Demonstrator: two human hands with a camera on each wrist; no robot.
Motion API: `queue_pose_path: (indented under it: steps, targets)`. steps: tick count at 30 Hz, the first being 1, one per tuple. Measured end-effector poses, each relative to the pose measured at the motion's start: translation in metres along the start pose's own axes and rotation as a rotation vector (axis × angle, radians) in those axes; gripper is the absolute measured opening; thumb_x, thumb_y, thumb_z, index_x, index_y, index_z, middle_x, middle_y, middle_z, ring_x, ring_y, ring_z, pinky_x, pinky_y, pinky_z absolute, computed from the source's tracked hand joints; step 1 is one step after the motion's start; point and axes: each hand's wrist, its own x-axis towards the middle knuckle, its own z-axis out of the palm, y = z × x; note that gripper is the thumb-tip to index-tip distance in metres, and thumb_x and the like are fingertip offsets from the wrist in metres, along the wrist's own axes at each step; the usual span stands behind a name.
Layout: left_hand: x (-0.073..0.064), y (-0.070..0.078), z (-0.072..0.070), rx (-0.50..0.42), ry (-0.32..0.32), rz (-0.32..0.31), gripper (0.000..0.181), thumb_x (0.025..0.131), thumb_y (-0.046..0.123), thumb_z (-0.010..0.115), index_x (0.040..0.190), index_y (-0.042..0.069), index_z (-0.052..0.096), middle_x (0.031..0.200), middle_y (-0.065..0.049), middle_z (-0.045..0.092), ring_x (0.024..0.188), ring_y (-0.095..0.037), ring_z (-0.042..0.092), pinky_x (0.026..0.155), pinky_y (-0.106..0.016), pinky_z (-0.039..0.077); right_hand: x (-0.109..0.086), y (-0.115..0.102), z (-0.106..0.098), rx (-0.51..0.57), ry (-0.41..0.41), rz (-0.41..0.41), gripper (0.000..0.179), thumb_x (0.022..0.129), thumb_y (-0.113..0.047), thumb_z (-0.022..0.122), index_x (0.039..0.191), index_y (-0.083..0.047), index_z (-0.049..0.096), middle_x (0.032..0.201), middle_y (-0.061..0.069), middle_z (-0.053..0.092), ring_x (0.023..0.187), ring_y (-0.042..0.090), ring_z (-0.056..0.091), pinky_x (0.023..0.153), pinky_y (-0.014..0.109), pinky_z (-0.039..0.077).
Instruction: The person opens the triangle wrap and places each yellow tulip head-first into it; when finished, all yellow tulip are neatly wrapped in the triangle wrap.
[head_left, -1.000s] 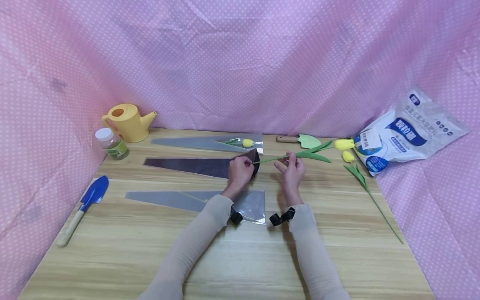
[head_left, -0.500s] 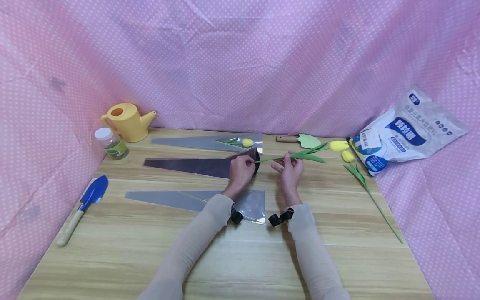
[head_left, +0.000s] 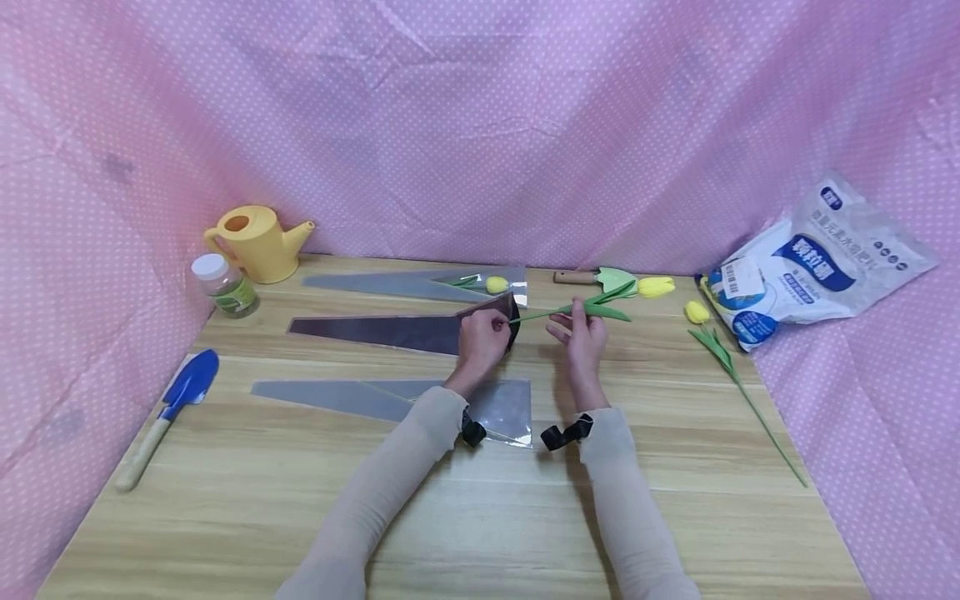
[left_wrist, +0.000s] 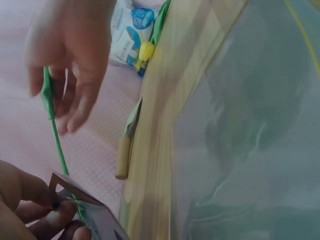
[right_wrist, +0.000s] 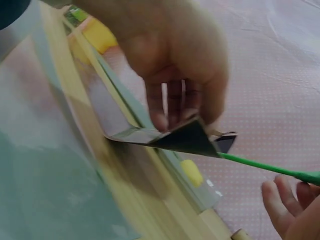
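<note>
Plainly, from here, left hand (head_left: 482, 342) is pinching the dark sleeve (head_left: 375, 332) by its lip; right hand (head_left: 585, 343), fingers part-curled, is holding the yellow tulip (head_left: 606, 312) near its leaves. Stem (head_left: 534, 316) is running into the sleeve; gathering leaves should prevent snagging.

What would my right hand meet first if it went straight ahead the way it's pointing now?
Beyond the tulip it holds, your right hand would probably meet the wooden trowel handle. Its height is hard to judge, so it might pass over that and reach the pink curtain.
</note>
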Motion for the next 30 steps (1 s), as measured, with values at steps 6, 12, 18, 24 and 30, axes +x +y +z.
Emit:
queue_pose_path:
  steps: [6,12,18,24,30]
  targets:
    - [0.002,0.000,-0.001,0.006,0.007,0.009,0.015,0.085,0.008,0.064,0.087,0.010,0.079,0.083,-0.004,0.077,0.078,-0.023,0.072,0.071,-0.039,0.056,0.002,-0.006,-0.004,0.032,0.045,-0.048,0.007,0.104,-0.014,0.051,0.107,-0.011,0.057,0.097,0.007,0.060,0.074,0.011,0.069,0.069,0.025,0.061]
    - [0.002,0.003,0.000,0.007,-0.015,0.024,0.015,0.086,0.008,0.063,0.088,0.009,0.078,0.083,-0.004,0.077,0.074,-0.020,0.068,0.068,-0.036,0.054,0.001,-0.003,-0.004,0.015,0.035,-0.017,0.005,0.103,-0.010,0.051,0.105,-0.012,0.055,0.101,0.012,0.058,0.073,0.011,0.070,0.071,0.028,0.062]
    - [0.001,0.007,-0.001,0.007,-0.017,0.037,0.014,0.087,0.008,0.064,0.088,0.007,0.078,0.082,-0.006,0.076,0.073,-0.020,0.067,0.068,-0.034,0.053,-0.001,0.003,-0.002,0.001,0.007,-0.004,0.007,0.102,-0.010,0.052,0.109,-0.009,0.054,0.105,0.010,0.056,0.075,0.010,0.070,0.073,0.028,0.062]
    - [0.001,0.010,-0.001,0.027,-0.007,0.053,0.013,0.086,0.008,0.066,0.088,0.008,0.079,0.081,-0.005,0.076,0.074,-0.021,0.067,0.067,-0.033,0.052,-0.004,0.005,0.003,-0.016,-0.018,0.032,0.013,0.102,-0.011,0.053,0.113,-0.005,0.053,0.102,0.007,0.058,0.078,0.011,0.071,0.073,0.029,0.062]
    - [0.001,0.012,0.000,0.034,-0.002,0.052,0.013,0.087,0.008,0.067,0.089,0.008,0.079,0.083,-0.005,0.077,0.078,-0.022,0.070,0.071,-0.037,0.055,-0.003,0.003,0.001,-0.035,-0.031,0.052,0.021,0.103,-0.016,0.053,0.120,-0.003,0.053,0.104,0.003,0.059,0.086,0.008,0.068,0.083,0.034,0.061]
